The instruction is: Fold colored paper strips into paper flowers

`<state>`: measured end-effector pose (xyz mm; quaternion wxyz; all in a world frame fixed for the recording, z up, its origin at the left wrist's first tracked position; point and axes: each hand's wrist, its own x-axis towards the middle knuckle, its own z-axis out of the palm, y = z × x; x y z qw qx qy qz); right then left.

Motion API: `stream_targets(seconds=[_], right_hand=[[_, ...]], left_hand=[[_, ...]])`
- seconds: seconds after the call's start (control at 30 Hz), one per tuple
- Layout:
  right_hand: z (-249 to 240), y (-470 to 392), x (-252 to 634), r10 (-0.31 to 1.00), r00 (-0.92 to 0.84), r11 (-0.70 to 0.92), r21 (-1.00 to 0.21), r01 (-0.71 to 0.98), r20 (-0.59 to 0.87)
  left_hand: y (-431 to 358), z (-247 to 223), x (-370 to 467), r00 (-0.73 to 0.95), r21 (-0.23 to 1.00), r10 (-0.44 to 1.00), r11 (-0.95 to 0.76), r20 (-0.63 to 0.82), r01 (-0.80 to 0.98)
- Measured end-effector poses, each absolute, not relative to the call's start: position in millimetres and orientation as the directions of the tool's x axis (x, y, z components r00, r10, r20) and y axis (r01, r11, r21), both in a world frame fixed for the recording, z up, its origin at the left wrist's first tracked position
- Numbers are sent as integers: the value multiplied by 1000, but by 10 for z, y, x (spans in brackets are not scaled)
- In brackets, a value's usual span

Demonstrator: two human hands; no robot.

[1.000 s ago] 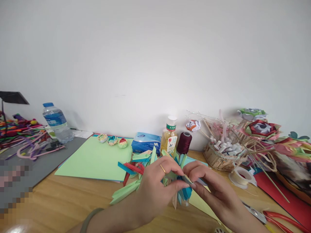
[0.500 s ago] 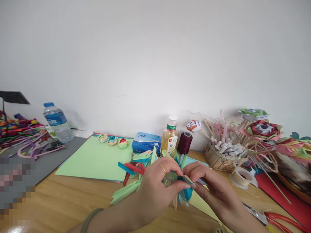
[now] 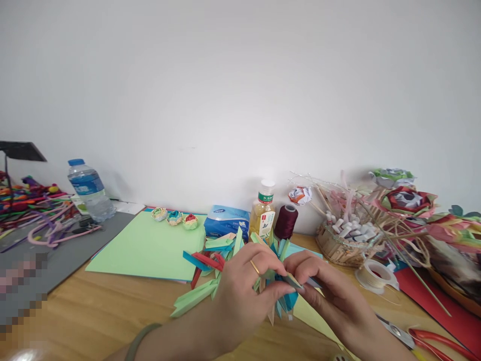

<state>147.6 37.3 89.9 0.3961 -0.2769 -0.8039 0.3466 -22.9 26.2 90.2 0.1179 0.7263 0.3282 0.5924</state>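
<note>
Between the fingertips of both hands is a small folded piece of paper [image 3: 293,282], greyish with a pale edge. My left hand [image 3: 244,291], wearing a ring, pinches its left side with thumb and index finger. On the other side, my right hand [image 3: 326,291] grips it with thumb and bent fingers. Behind and below the hands lies a loose pile of folded paper strips [image 3: 197,296] in green, blue and red. More blue folded paper [image 3: 288,301] shows under the fingers, and the hands hide part of the pile.
Green paper sheets [image 3: 146,250] bear several small paper flowers [image 3: 190,221]. Behind the pile stand a tissue pack [image 3: 225,220], a drink bottle [image 3: 263,210] and a maroon thread cone [image 3: 286,221]. Rightward are a basket [image 3: 338,245], a ribbon spool [image 3: 376,276] and red-handled scissors [image 3: 398,331].
My left index finger has shifted slightly right and down along the folded paper, closer to the right fingertips. Everything else stays where it was.
</note>
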Motion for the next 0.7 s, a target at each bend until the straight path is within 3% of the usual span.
stream_targets(seconds=[0.37, 0.7], right_hand=[[897, 355, 1494, 716, -547, 602, -781, 169, 433], [885, 386, 1450, 751, -525, 577, -784, 228, 400]], left_hand=[[270, 905, -255, 137, 557, 611, -776, 780, 296], [310, 946, -295, 190, 618, 690, -715, 698, 328]])
